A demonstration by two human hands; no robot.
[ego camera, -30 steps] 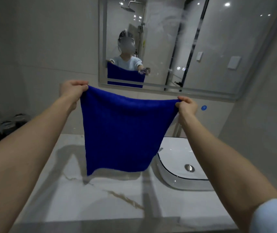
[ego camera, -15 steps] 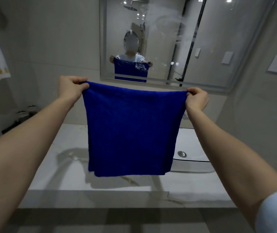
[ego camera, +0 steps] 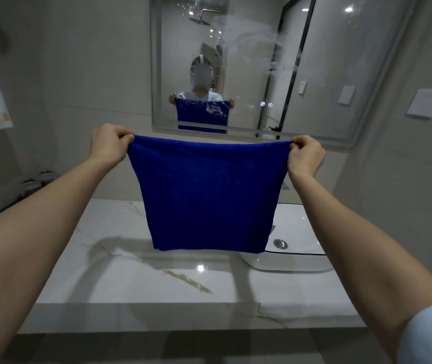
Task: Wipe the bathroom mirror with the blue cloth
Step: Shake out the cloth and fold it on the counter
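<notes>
Change over the last second: blue cloth [ego camera: 209, 195] went from a slack, slanted hang to a level, taut sheet, and right hand [ego camera: 305, 157] moved out and up to match left hand [ego camera: 109, 145]. The view also swung to face the mirror [ego camera: 341, 61] more squarely. Both grips are closed pinches on the top corners, one corner each, fingers curled over the hem. Cloth hangs in the air between the hands, in front of and below the mirror's lower edge, above the bench [ego camera: 120, 258], with its lower right corner overlapping the basin [ego camera: 296, 261] in view. It is not touching the glass. My read: cloth is opened out, wiping not started; next it likely gets bunched into one hand and taken to the glass. Materials: cloth is thick, napped, microfibre-looking, roughly square, soft drape, no visible wet patches. Mirror is flat rectangular glass with a frosted border strip; whitish hazy smears [ego camera: 251, 32] and droplet specks across the upper middle look like the work area. Bench is glossy white veined stone. Basin is smooth white glazed, rounded, with a metal drain [ego camera: 280, 243].
</notes>
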